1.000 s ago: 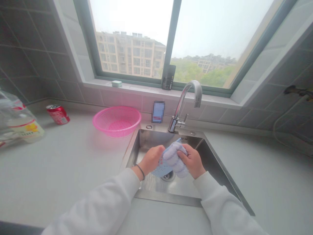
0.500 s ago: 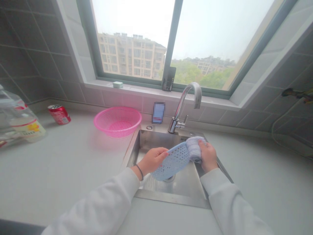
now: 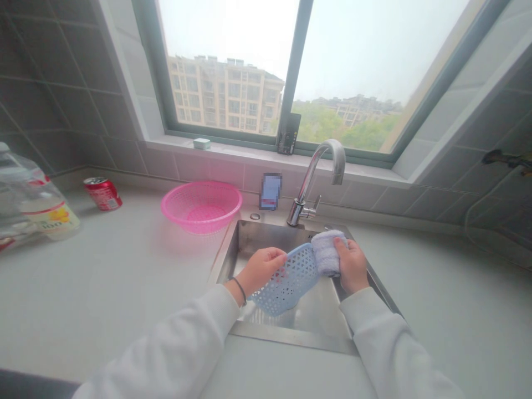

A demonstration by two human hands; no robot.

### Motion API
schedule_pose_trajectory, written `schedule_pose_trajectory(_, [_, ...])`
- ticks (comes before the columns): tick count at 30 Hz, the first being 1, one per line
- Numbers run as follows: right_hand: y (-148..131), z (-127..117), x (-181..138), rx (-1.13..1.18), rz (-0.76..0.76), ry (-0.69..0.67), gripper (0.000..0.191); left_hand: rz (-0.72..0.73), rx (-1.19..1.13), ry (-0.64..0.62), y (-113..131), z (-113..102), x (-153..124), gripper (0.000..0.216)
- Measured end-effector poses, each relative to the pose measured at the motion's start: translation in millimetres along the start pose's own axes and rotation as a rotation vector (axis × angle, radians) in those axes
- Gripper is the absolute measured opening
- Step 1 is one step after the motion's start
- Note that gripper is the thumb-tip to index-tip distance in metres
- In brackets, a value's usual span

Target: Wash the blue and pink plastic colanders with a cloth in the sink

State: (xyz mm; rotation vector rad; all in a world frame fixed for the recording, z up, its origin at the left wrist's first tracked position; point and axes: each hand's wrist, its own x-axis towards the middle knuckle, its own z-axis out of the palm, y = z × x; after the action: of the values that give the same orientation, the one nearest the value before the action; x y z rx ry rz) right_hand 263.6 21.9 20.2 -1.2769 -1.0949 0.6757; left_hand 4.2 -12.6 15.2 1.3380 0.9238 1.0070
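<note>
A light blue plastic basket (image 3: 286, 285) with a pattern of small holes is held tilted above the sink (image 3: 316, 327). My left hand (image 3: 264, 269) pinches its upper rim from the left, thumb on top. In my right hand (image 3: 352, 263) is a folded, pale lavender cloth (image 3: 326, 254), pressed against the right end of the basket. Fingers of my right hand are partly hidden behind the cloth. Behind both hands rises the chrome faucet (image 3: 305, 180); no water shows coming from it.
On the counter left of the sink stand a pink colander (image 3: 201, 208), a red can (image 3: 102, 194) and a clear plastic bottle with a label (image 3: 50, 213). A phone-like object (image 3: 270, 191), blurred out, leans on the back wall. A pale green block (image 3: 201, 143) lies on the windowsill.
The cloth has shifted slightly left along the basket's rim. The basket's lower side has swung a little down and toward me. Both hands keep their grip.
</note>
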Motion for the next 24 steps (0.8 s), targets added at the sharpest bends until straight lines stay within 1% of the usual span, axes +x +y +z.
schedule_pose_trajectory(3, [-4,4,-4,0.036,0.053,0.002,0.052,-0.004,0.059,0.023,0,-1,1,0.036])
schedule_pose_trajectory(10, [-5,5,-4,0.048,0.050,0.008,0.054,0.010,0.151,0.030,6,0,-1,0.032])
schedule_pose_trajectory(14, [-11,5,-7,0.051,0.063,-0.038,0.053,0.022,0.165,0.061,5,-1,-1,0.032])
schedule_pose_trajectory(16, [-18,6,-12,0.048,0.049,-0.110,0.052,0.041,0.165,0.069,2,0,0,0.031])
schedule_pose_trajectory(19, [-31,13,-28,0.029,-0.011,-0.299,0.050,0.070,0.181,0.064,-3,1,1,0.029])
schedule_pose_trajectory(22, [-41,26,-47,-0.052,-0.125,-0.520,0.048,0.099,0.206,0.046,-6,1,1,0.026])
schedule_pose_trajectory(24, [-43,33,-55,-0.139,-0.206,-0.585,0.045,0.106,0.217,0.046,-6,1,1,0.024])
